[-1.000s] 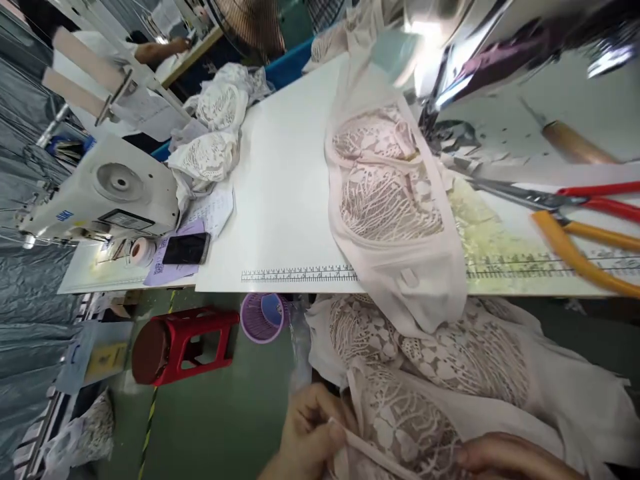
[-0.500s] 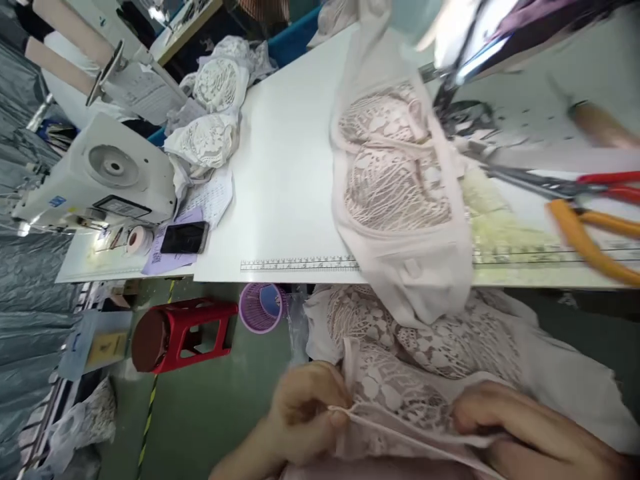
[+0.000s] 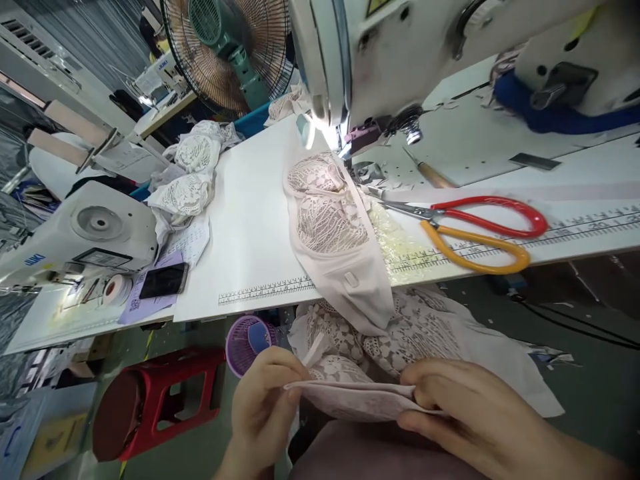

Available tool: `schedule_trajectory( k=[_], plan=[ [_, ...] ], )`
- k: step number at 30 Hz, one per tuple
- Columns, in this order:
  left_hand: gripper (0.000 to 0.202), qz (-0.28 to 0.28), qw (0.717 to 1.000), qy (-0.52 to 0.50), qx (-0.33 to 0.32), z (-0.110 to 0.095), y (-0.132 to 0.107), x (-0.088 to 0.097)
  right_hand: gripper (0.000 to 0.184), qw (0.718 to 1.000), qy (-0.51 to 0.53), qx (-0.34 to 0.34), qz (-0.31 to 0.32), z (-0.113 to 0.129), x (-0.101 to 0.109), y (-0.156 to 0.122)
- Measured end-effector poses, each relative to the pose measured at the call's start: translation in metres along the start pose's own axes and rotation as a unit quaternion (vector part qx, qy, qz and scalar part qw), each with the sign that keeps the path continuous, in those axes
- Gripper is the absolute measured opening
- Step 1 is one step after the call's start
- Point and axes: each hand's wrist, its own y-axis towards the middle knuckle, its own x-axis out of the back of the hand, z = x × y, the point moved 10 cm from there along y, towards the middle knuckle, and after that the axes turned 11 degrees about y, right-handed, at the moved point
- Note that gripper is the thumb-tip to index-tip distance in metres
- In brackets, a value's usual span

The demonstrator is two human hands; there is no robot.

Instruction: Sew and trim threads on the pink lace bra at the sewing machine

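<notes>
My left hand (image 3: pixel 263 407) pinches the left end of a pale pink lace bra piece (image 3: pixel 350 399), and my right hand (image 3: pixel 470 417) grips its right end. The piece is stretched flat between both hands, low over my lap. Just above it a heap of lace garments (image 3: pixel 425 330) hangs below the table edge. Another pink lace bra (image 3: pixel 333 233) lies on the white table (image 3: pixel 250 213) under the sewing machine head (image 3: pixel 380 53) and droops over the front edge.
Red-handled scissors (image 3: pixel 480 210) and orange-handled scissors (image 3: pixel 475 243) lie to the right on the table. White lace bras (image 3: pixel 187 173), a second sewing machine (image 3: pixel 85 233) and a phone (image 3: pixel 164 281) sit left. A red stool (image 3: pixel 155 393), a purple basket (image 3: pixel 247 337) and a fan (image 3: pixel 230 47) are nearby.
The view has tilted up, so the sewing machine head and fan now show. Both hands have drawn the lace piece out flat and level between them.
</notes>
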Motion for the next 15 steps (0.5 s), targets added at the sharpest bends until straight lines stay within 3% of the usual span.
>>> schedule_trajectory(
  k=[3, 7, 12, 15],
  plan=[
    [0.013, 0.015, 1.000, -0.024, -0.008, -0.001, 0.001, -0.001, 0.034, 1.000, -0.005, 0.005, 0.012, 0.003, -0.002, -0.002],
    [0.011, -0.009, 1.000, -0.016, -0.004, 0.000, -0.001, 0.005, 0.033, 0.998, 0.003, 0.001, 0.055, 0.002, -0.013, -0.010],
    [0.009, -0.019, 1.000, -0.020, -0.007, -0.007, -0.003, 0.008, 0.022, 0.999, -0.053, 0.006, -0.004, 0.004, -0.008, -0.017],
    [0.009, -0.009, 1.000, -0.009, -0.008, -0.009, -0.001, 0.007, 0.027, 0.997, -0.021, 0.038, 0.065, 0.015, -0.022, -0.012]
  ],
)
